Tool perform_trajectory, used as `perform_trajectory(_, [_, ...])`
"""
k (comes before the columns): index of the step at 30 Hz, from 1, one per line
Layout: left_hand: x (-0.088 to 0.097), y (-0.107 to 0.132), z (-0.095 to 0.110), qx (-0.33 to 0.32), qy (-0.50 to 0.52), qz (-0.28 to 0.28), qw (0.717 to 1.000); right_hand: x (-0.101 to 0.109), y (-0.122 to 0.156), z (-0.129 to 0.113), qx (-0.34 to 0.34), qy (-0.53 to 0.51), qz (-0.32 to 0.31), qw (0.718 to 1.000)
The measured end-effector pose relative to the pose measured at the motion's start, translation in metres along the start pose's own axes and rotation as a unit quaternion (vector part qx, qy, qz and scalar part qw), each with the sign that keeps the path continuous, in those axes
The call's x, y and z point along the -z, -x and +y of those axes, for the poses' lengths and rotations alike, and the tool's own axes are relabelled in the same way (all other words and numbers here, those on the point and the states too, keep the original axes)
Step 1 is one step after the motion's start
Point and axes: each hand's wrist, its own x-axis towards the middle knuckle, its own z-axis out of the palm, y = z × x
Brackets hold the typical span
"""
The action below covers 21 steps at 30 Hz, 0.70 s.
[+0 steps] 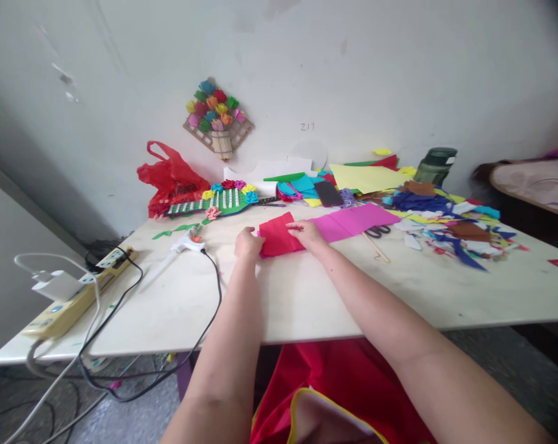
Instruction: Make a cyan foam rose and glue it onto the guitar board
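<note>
A red paper sheet [279, 236] lies on the pale table [306, 296], partly over a long pink sheet [357, 221]. My left hand [248, 243] rests curled on the red sheet's left edge and holds it down. My right hand [307, 234] lies on the sheet's right part, fingers closed in a pinch around a thin red pencil-like stick that points left across the paper.
A white glue gun [186, 245] with a black cord lies left of my hands. A yellowish power strip [70, 296] sits at the table's left end. Scissors [378, 231], a phone [328, 193], coloured paper scraps [445, 222], a red bag [170, 179] and a paper-flower craft [223, 200] crowd the back.
</note>
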Motion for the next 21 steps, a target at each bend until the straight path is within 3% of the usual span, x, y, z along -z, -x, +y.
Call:
perform_trajectory(9, [0.0071, 0.0076, 0.0046, 0.022, -0.08, 0.01, 0.996, -0.004, 0.004, -0.005, -0.024, 0.052, -0.055, 0.997])
perform_trajectory(21, [0.0039, 0.0035, 0.0018, 0.016, -0.114, 0.012, 0.993, -0.0081, 0.0038, -0.001, -0.011, 0.058, -0.04, 0.997])
